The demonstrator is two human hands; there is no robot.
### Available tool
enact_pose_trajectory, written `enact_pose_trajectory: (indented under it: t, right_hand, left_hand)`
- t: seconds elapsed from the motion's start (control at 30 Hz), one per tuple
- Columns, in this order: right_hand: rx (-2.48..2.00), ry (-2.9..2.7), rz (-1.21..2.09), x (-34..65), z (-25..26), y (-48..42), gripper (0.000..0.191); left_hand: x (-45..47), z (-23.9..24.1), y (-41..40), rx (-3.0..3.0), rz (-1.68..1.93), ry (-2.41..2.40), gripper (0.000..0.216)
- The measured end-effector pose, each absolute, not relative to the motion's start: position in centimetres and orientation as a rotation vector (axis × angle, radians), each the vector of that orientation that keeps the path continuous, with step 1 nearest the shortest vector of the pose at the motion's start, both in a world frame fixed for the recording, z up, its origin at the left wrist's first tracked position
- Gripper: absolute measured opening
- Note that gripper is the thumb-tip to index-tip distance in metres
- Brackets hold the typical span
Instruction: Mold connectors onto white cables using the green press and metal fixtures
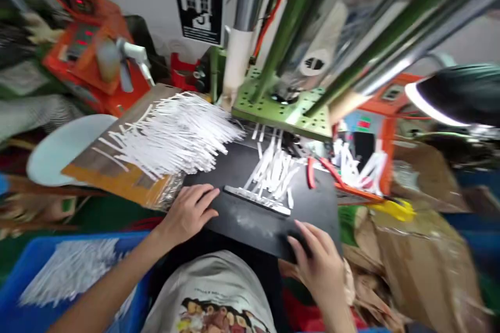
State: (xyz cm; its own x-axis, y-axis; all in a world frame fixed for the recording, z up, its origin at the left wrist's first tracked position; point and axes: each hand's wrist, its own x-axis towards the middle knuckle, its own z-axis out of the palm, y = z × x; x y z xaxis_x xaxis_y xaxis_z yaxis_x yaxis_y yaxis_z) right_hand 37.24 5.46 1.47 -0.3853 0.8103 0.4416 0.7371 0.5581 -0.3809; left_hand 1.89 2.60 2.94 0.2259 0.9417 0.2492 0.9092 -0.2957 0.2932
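Note:
My left hand point(191, 210) rests at the left edge of a black work surface point(242, 223), fingers bent and thumb apart, with nothing visible between them. Just beyond its fingertips lies a narrow, light-coloured bar point(258, 201), slanting down to the right. Several white strips point(273, 171) lie loosely behind the bar, some touching it. My right hand point(318, 257) is over the surface's front right side, slightly blurred, thumb and fingers apart and nothing seen in the grip. A large heap of thin white strips point(175, 135) covers a brown board point(113, 177) on the left.
A green perforated machine plate point(281, 114) with posts stands behind the work surface. Red-handled pliers point(311, 173) lie at the right, near an orange machine point(386, 166) holding white pieces. A blue bin point(23, 270) with white strips sits lower left. A lamp point(461, 96) hangs at right.

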Motion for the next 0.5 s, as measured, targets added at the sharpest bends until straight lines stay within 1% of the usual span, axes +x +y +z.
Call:
enact_pose_trajectory:
  t: [0.1, 0.2, 0.27, 0.4, 0.5]
  right_hand:
    - [-1.267, -2.216, 0.073, 35.3, 1.3, 7.1, 0.028]
    - [-1.276, -2.226, 0.127, 33.4, 1.6, 8.3, 0.023]
    - [-1.260, -2.244, 0.205, 33.3, 2.2, 8.8, 0.020]
    - [-1.085, -2.374, 0.383, 34.5, 3.7, 9.9, 0.023]
    - [-0.888, -2.446, 0.470, 34.4, 3.9, 10.6, 0.027]
  left_hand:
    - [4.7, 2.8, 5.2, 2.408, 0.559, 1.816, 0.038]
    - [6.0, 3.0, 6.3, 2.338, 0.487, 1.796, 0.020]
    - [5.7, 3.0, 6.3, 2.246, 0.516, 1.736, 0.012]
    - [4.8, 3.3, 5.9, 2.151, 0.629, 1.651, 0.011]
    - [5.5, 4.4, 5.1, 2.233, 0.562, 1.685, 0.011]
